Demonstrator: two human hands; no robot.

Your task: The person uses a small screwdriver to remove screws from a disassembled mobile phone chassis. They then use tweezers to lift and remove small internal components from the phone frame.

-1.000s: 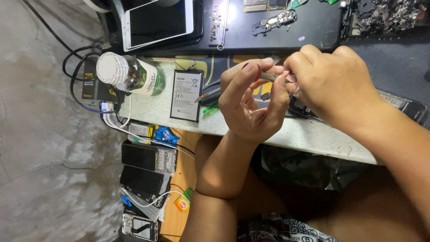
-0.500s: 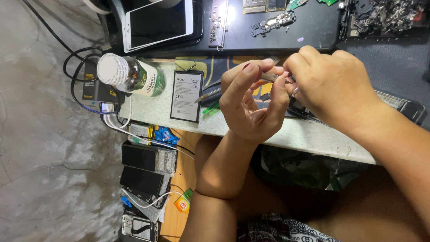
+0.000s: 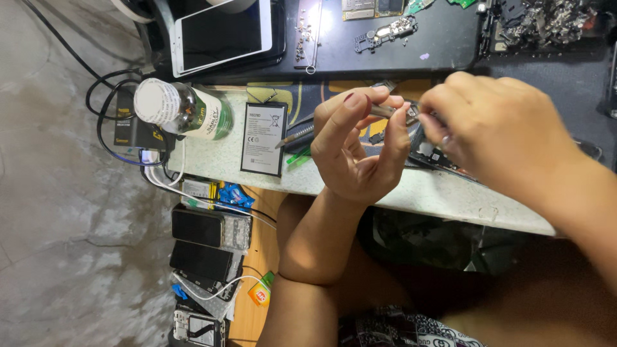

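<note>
My left hand (image 3: 360, 148) is raised above the pale bench edge (image 3: 450, 199), palm towards me, its fingertips pinched on a thin metal tool (image 3: 389, 110) that looks like tweezers. My right hand (image 3: 498, 128) meets it from the right and grips the other end of the same tool, with a ring on one finger. Just under both hands lies an opened phone (image 3: 427, 155), mostly hidden by them. What the tool's tip holds cannot be seen.
A flat black-and-white phone battery (image 3: 263, 138) and a white-capped bottle with a green label (image 3: 183, 109) lie to the left. A white-framed phone (image 3: 222, 32), screws and small circuit boards (image 3: 385, 29) sit on the dark mat. Cables (image 3: 116, 122) and several phones (image 3: 205, 228) lie lower left.
Both hands stay pinched together on the metal tool. They have only shifted slightly.
</note>
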